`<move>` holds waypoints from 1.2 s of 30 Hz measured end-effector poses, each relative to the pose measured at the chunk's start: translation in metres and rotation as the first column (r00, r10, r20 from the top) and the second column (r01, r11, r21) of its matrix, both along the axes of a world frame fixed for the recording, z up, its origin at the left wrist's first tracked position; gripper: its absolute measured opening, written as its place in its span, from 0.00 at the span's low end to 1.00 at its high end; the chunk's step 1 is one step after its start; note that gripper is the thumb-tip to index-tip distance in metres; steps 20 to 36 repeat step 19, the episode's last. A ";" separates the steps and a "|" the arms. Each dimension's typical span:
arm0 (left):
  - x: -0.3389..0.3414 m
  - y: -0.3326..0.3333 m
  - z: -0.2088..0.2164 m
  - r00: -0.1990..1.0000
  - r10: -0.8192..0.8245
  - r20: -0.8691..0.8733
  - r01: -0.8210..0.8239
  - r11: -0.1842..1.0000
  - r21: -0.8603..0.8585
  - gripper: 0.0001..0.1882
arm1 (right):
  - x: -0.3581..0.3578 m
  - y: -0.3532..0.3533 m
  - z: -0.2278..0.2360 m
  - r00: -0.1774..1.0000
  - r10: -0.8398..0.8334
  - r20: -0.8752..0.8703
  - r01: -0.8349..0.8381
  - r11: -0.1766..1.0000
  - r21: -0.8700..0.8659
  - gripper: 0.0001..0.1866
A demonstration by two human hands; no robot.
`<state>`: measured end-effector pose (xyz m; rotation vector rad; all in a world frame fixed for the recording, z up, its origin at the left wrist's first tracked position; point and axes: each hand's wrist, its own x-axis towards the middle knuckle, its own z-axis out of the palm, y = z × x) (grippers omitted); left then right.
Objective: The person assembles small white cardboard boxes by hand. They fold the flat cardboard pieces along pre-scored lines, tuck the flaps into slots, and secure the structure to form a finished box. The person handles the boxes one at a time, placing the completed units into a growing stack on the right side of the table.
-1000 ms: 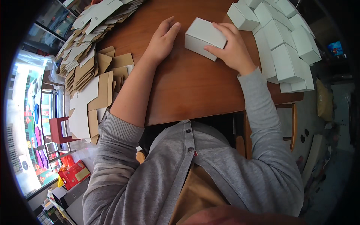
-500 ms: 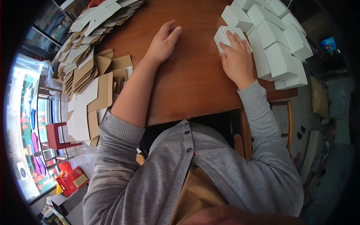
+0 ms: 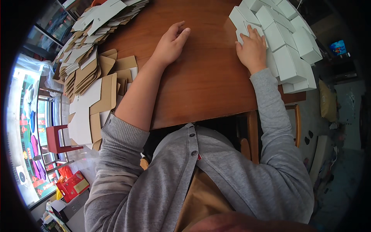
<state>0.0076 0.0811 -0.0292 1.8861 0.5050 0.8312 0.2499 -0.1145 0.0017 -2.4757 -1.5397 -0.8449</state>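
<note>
My right hand (image 3: 252, 52) lies over a small white carton (image 3: 242, 29), fingers spread across its top. That carton sits against a group of white closed boxes (image 3: 288, 63) at the right side of the table, and my hand covers much of it. Over the middle of the brown wooden table (image 3: 208, 81), my left hand (image 3: 170, 46) is empty, with its thumb apart from loosely bent fingers. To the left of that arm are stacks of flattened cardboard box blanks (image 3: 87, 77), white on one face and brown on the other.
A dark red stool (image 3: 58, 139) stands left of the table, above a red box (image 3: 74, 186) on the lower left. Wooden chair parts (image 3: 253, 135) show by the table's near edge. On the floor at right lies a tan sack (image 3: 327, 101).
My right hand has moved right and away from me, and the white carton under it now rests against the other boxes. My left hand has barely shifted.
</note>
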 end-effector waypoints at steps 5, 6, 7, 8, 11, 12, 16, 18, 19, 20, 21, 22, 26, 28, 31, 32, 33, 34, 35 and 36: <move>0.003 0.003 -0.005 1.000 -0.009 0.015 0.008 1.000 0.012 0.34 | -0.009 0.004 0.003 0.986 0.145 0.080 -0.155 0.979 0.133 0.20; 0.003 0.002 -0.004 1.000 -0.012 0.009 0.012 1.000 0.010 0.34 | -0.010 0.004 0.003 0.979 0.188 0.081 -0.198 0.969 0.149 0.20; 0.003 0.001 -0.003 1.000 -0.014 0.004 0.014 1.000 0.008 0.34 | -0.007 0.004 0.001 0.984 0.168 0.065 -0.174 0.980 0.102 0.19; 0.004 -0.001 -0.003 1.000 -0.016 0.010 0.016 1.000 0.015 0.34 | -0.002 0.006 -0.003 0.988 0.147 0.050 -0.150 0.987 0.054 0.19; 0.004 0.000 -0.003 0.999 -0.007 0.031 0.005 0.999 0.036 0.32 | 0.008 0.010 -0.004 0.987 0.162 0.022 -0.163 0.983 0.081 0.17; 0.004 -0.001 -0.003 0.999 0.000 0.038 -0.002 0.999 0.038 0.31 | 0.008 0.014 -0.005 0.982 0.187 0.010 -0.187 0.975 0.118 0.17; 0.003 -0.003 -0.004 1.000 -0.018 0.002 0.018 0.997 0.075 0.27 | -0.061 0.027 0.033 0.865 0.500 0.040 -0.475 0.791 0.386 0.10; 0.008 0.007 -0.017 0.997 -0.078 0.004 0.074 0.968 0.239 0.24 | -0.111 0.045 0.044 0.711 0.702 -0.049 -0.612 0.651 0.448 0.09; 0.006 0.016 -0.022 0.987 -0.156 -0.036 0.159 0.932 0.326 0.23 | -0.138 0.051 0.047 0.629 0.767 -0.125 -0.653 0.609 0.450 0.09; 0.006 0.016 -0.022 0.987 -0.156 -0.036 0.159 0.932 0.326 0.23 | -0.138 0.051 0.047 0.629 0.767 -0.125 -0.653 0.609 0.450 0.09; 0.006 0.016 -0.022 0.987 -0.156 -0.036 0.159 0.932 0.326 0.23 | -0.138 0.051 0.047 0.629 0.767 -0.125 -0.653 0.609 0.450 0.09; 0.006 0.016 -0.022 0.987 -0.156 -0.036 0.159 0.932 0.326 0.23 | -0.138 0.051 0.047 0.629 0.767 -0.125 -0.653 0.609 0.450 0.09; 0.006 0.016 -0.022 0.987 -0.156 -0.036 0.159 0.932 0.326 0.23 | -0.138 0.051 0.047 0.629 0.767 -0.125 -0.653 0.609 0.450 0.09; 0.006 0.016 -0.022 0.987 -0.156 -0.036 0.159 0.932 0.326 0.23 | -0.138 0.051 0.047 0.629 0.767 -0.125 -0.653 0.609 0.450 0.09; 0.006 0.016 -0.022 0.987 -0.156 -0.036 0.159 0.932 0.326 0.23 | -0.138 0.051 0.047 0.629 0.767 -0.125 -0.653 0.609 0.450 0.09; 0.006 0.016 -0.022 0.987 -0.156 -0.036 0.159 0.932 0.326 0.23 | -0.138 0.051 0.047 0.629 0.767 -0.125 -0.653 0.609 0.450 0.09; 0.006 0.016 -0.022 0.987 -0.156 -0.036 0.159 0.932 0.326 0.23 | -0.138 0.051 0.047 0.629 0.767 -0.125 -0.653 0.609 0.450 0.09; 0.006 0.016 -0.022 0.987 -0.156 -0.036 0.159 0.932 0.326 0.23 | -0.138 0.051 0.047 0.629 0.767 -0.125 -0.653 0.609 0.450 0.09; 0.006 0.016 -0.022 0.987 -0.156 -0.036 0.159 0.932 0.326 0.23 | -0.138 0.051 0.047 0.629 0.767 -0.125 -0.653 0.609 0.450 0.09; 0.006 0.016 -0.022 0.987 -0.156 -0.036 0.159 0.932 0.326 0.23 | -0.138 0.051 0.047 0.629 0.767 -0.125 -0.653 0.609 0.450 0.09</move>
